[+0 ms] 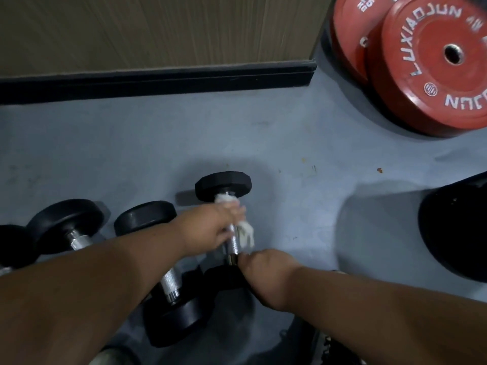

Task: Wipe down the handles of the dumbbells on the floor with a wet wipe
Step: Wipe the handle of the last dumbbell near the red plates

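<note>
Dumbbell [224,206], black-ended with chrome handle, has left hand [210,230] fingers gripping a white wipe [246,233] around it.

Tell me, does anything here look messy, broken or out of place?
Nothing much. A few small orange specks lie on the grey floor near the red plates, and the floor shows scuffs. The dumbbells lie in a loose row, undamaged.

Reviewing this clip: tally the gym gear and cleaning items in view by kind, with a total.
Black-headed dumbbells with chrome handles: 4 (one at far left cut off by the frame edge, next, next, and the one being wiped)
Red round weight plates: 2 ()
White wet wipe: 1
Total: 7
</note>
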`<act>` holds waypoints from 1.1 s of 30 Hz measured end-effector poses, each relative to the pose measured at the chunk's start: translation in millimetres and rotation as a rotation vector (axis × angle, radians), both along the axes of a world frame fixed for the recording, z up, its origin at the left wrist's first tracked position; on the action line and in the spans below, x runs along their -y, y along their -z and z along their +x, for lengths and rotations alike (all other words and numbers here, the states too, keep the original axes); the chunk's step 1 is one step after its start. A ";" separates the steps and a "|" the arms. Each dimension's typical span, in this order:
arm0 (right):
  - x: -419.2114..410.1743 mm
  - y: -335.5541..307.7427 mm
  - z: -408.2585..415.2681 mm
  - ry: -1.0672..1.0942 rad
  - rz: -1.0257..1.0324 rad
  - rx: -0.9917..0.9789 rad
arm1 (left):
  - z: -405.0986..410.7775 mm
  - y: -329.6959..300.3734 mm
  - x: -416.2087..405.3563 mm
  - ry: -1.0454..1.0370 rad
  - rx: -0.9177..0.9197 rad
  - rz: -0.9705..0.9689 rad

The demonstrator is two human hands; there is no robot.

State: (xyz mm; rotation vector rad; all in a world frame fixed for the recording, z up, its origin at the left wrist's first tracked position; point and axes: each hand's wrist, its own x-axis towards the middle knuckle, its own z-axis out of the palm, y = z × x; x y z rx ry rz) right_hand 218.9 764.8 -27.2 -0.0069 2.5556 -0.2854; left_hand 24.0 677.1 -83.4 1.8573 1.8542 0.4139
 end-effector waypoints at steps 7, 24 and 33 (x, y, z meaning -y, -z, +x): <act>-9.9 13.0 11.9 0.165 -0.097 -0.003 | 41.2 -10.7 13.3 0.140 -0.064 -0.002; -12.3 26.8 17.7 0.160 -0.113 -0.031 | 34.0 -11.4 7.5 0.437 -0.090 -0.107; -15.0 26.6 17.4 0.154 -0.161 -0.059 | -4.0 -20.4 -32.2 0.041 -0.121 -0.233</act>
